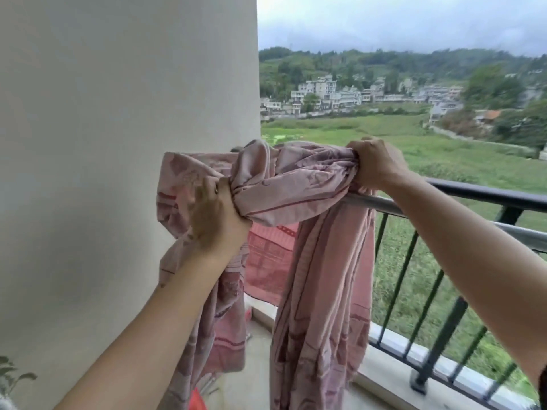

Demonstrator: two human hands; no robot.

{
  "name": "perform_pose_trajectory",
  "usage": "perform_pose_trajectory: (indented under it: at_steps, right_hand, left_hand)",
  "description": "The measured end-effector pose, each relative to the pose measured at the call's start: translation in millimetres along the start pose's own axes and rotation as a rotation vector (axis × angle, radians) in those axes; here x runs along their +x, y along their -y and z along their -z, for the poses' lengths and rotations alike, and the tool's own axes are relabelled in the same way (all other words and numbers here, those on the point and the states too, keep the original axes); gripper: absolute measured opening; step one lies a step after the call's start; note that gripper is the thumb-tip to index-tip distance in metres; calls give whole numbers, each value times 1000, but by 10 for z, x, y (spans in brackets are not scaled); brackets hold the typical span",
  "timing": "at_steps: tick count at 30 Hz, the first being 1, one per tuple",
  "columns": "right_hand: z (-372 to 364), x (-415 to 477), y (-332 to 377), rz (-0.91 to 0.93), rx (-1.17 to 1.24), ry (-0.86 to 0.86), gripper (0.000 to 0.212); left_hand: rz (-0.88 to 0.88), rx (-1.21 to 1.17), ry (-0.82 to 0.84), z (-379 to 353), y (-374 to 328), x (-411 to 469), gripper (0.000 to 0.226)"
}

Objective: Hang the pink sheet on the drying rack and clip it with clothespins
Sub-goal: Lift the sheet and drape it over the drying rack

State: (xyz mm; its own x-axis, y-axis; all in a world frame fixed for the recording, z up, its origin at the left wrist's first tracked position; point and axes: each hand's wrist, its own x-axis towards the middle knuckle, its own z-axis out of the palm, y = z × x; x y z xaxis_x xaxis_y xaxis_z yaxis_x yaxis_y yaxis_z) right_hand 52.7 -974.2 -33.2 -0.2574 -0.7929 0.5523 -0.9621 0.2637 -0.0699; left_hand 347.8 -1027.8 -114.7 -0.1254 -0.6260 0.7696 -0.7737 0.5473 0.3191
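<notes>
Your left hand [216, 211] fists one bunch of the pink sheet [296, 179] by the wall [118, 113]. Your right hand [374, 164] clenches another bunch further along. The sheet lies twisted over the silver drying rack bar [379, 204], just inside the dark balcony railing [488, 195], with long folds hanging toward the floor. The two-fisted hold likely lets you pull the bunches apart along the bar. No clothespins in view. No brands, labels or readable writing, only the fabric pattern.

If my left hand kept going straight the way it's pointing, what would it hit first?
The left hand already grips the pink sheet, so more bunched sheet comes first. Behind that is probably the white wall near its corner, though depth is unclear.
</notes>
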Motion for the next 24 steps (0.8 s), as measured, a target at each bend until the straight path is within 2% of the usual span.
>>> perform_pose_trajectory:
  at_steps: [2, 4, 6, 9, 11, 14, 18, 20, 22, 24]
  right_hand:
    - [80, -358, -322, -81, -1, 63, 12]
    - [202, -637, -598, -175, 91, 65, 8]
    - [390, -817, -781, -168, 50, 38, 8]
    - [696, -1044, -1016, -83, -107, 9, 8]
    - [848, -1236, -1229, -70, -154, -28, 12]
    - [997, -1595, -1561, -152, -184, -106, 24]
    - [1249, -2092, -1787, -309, 71, -151, 41]
    - [1388, -2403, -1845, -392, 201, -209, 46]
    - [1464, -2710, -1822, -500, 333, -251, 39]
    - [1452, -3120, -1826, -597, 468, -113, 33]
  left_hand:
    - [-31, -21, 105, -60, -386, -446, 69]
    - [-76, -66, 184, -99, -749, -874, 61]
    - [-52, -96, 235, -89, -1051, -1190, 56]
    - [-34, -102, 322, -52, -1363, -1451, 90]
    - [-54, -115, 311, 1, -1522, -1530, 97]
    - [-153, -142, 258, 113, -1785, -1615, 101]
    - [-362, -242, 205, 221, -2156, -1953, 71]
    - [-357, -335, 289, 217, -2300, -2193, 63]
    - [-331, -384, 338, 191, -2406, -2434, 60]
    - [-279, -439, 392, 200, -2569, -2724, 59]
